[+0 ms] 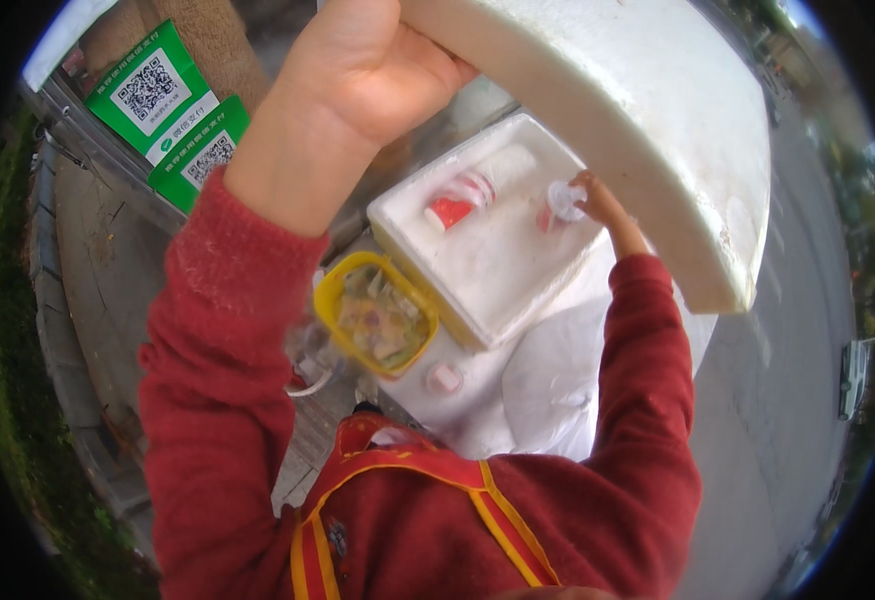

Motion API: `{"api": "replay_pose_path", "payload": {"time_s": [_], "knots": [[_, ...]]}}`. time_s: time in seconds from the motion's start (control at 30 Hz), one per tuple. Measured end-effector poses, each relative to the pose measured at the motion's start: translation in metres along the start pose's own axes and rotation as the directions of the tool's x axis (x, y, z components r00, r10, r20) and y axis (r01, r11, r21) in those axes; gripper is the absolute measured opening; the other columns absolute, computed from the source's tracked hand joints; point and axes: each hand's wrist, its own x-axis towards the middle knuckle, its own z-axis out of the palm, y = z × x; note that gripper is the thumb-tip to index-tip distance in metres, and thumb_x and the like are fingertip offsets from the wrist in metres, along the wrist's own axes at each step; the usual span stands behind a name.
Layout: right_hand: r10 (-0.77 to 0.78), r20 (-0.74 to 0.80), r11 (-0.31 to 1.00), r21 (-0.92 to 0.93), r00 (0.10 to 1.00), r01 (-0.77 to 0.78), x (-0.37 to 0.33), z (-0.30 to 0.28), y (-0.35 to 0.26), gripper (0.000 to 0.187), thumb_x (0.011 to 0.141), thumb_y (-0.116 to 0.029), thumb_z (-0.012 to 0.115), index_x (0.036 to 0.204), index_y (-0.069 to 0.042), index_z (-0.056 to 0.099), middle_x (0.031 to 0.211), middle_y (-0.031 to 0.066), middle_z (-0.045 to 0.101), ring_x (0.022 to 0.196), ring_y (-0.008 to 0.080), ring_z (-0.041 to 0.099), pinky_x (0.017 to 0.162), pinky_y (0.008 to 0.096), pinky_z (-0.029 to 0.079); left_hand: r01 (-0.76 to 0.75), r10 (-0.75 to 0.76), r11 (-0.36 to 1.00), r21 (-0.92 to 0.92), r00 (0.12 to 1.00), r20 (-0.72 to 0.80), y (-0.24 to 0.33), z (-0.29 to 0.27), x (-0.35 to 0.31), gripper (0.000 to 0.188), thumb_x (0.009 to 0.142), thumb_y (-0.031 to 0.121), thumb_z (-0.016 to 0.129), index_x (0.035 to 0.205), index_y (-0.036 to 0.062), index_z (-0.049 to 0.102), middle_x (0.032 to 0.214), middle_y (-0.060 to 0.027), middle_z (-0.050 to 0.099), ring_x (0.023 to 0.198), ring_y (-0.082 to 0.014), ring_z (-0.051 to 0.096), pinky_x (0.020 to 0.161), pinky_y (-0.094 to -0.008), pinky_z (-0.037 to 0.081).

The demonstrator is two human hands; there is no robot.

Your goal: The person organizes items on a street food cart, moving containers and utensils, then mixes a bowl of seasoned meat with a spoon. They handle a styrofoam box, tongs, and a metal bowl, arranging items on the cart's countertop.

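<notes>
Beside a grey road (772,430), a white foam box (487,270) is seen uncovered on the counter (477,385), its thick lid (647,120) gripped by the edge and held aloft in the left hand (382,75). Near the box's far right side, a clear plastic cup (563,201) is pinched by the right hand (602,203)! Uncovering looks done; the lid is not yet back on, nor the cup released.
</notes>
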Motion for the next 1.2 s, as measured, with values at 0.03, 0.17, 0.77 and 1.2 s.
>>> {"api": "replay_pose_path", "payload": {"time_s": [0.03,0.17,0.77,1.2], "knots": [[-0.011,0.007,1.0,-0.011,1.0,0.011,0.001,0.003,-0.004,0.02,0.075,-0.014,0.074,0.093,-0.007,0.07,0.098,0.0146,0.068,0.096,0.0335,0.063,0.085,0.0401,0.048,0.016,-0.015,1.0,-0.021,1.0,0.018,0.001,-0.001,0.003,0.044,0.087,0.007,0.056,0.128,-0.0031,0.042,0.118,-0.0155,0.056,0.107,-0.0272,0.056,0.097,-0.0404,0.046],[0.217,0.102,0.969,0.099,0.971,-0.227,0.006,-0.002,-0.02,0.022,0.076,-0.018,0.073,0.091,-0.002,0.069,0.08,0.0138,0.068,0.071,0.0256,0.066,0.069,0.0381,0.052,0.039,-0.037,0.999,-0.034,0.997,0.067,0.0,-0.008,0.006,0.044,0.087,0.006,0.055,0.128,-0.0024,0.043,0.119,-0.0147,0.056,0.109,-0.0275,0.055,0.099,-0.041,0.044],[-0.055,0.199,0.971,-0.218,0.978,0.099,0.002,-0.058,-0.074,0.025,0.074,-0.028,0.074,0.08,-0.003,0.071,0.08,0.0166,0.067,0.076,0.0318,0.065,0.071,0.0418,0.05,-0.03,0.03,1.0,-0.005,0.998,0.05,0.002,-0.008,-0.003,0.043,0.089,0.005,0.052,0.129,-0.0038,0.038,0.122,-0.0167,0.052,0.114,-0.0287,0.052,0.102,-0.0405,0.042],[-0.05,0.291,0.923,0.379,0.956,-0.067,0.017,-0.003,-0.197,0.021,0.081,-0.018,0.07,0.073,0.002,0.068,0.057,0.009,0.06,0.048,0.0153,0.058,0.048,0.0314,0.048,-0.091,0.092,0.996,0.016,0.992,-0.09,0.011,0.005,-0.029,0.039,0.092,0.006,0.049,0.128,-0.0049,0.039,0.121,-0.0163,0.052,0.112,-0.0282,0.052,0.102,-0.039,0.044]]}}
